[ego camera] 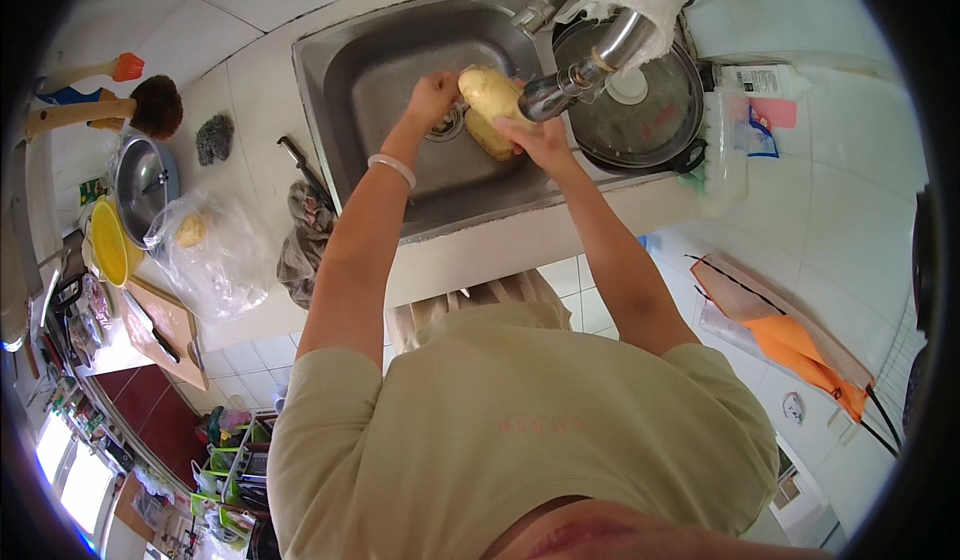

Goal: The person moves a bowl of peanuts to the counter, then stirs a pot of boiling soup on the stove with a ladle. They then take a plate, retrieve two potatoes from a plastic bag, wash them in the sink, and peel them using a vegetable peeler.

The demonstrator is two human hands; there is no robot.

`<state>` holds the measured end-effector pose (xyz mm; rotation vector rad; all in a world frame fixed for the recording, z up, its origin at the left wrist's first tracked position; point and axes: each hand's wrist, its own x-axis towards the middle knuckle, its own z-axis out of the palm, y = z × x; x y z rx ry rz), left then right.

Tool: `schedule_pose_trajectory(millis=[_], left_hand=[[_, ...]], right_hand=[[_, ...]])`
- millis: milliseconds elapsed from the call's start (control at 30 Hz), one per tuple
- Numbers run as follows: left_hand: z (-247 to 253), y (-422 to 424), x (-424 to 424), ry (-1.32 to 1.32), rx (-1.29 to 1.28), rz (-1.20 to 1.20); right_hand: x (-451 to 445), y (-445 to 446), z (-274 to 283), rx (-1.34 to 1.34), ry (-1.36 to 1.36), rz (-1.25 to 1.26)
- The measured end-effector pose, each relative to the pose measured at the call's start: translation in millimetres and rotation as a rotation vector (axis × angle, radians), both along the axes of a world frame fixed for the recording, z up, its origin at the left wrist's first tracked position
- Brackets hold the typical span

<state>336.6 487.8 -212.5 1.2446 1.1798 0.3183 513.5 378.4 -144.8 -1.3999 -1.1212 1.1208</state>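
Over the steel sink (375,57), my right hand (536,140) grips a pale yellow potato (491,94) under the metal faucet (555,94). A second potato (489,136) shows just beneath it; whether it is held too or rests in the sink cannot be told. My left hand (433,100), with a pale bangle on its wrist, is curled at the first potato's left end, above the drain strainer (446,124). Its fingertips are partly hidden, and whether they hold a small thing is unclear.
A lidded pan (645,109) stands right of the faucet. Left of the sink lie a black-handled tool (300,162), a grey rag (306,237), a scouring pad (215,140) and a plastic bag (217,260) with a potato. A knife (150,325) lies on a cutting board (169,312) farther left.
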Motion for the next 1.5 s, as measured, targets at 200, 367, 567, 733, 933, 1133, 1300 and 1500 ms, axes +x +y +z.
schedule_pose_trajectory(millis=[200,367,567,733,933,1133,1300,1500], left_hand=[[-16.1,-12.3,-5.7,-0.107,0.029,0.535],[9.6,-23.7,34.6,-0.587,-0.373,0.735],[-25.0,-5.3,38.6,-0.308,-0.398,0.778],[-14.3,-67.9,90.7,0.406,0.635,0.515],[12.0,-38.4,74.1,-0.136,-0.008,0.765],[28.1,-4.9,41.7,-0.977,-0.735,0.603],[15.2,-9.7,59.0,-0.260,-0.101,0.465],[25.8,-88.2,70.9,0.047,0.596,0.336]], right_hand=[[-1.4,6.2,-14.1,-0.638,0.685,0.008],[-9.4,15.2,-15.3,-0.882,0.682,0.112],[-38.4,11.0,-18.8,-0.172,0.129,0.008],[-44.1,28.2,-33.8,-0.210,0.561,-0.430],[-41.5,9.9,-9.9,-0.468,0.755,-0.447],[-31.5,-3.8,15.3,-0.602,0.938,-0.125],[-42.2,0.5,-8.6,-0.300,0.003,-0.159],[-41.7,15.6,-2.9,-0.521,0.454,-0.494]])
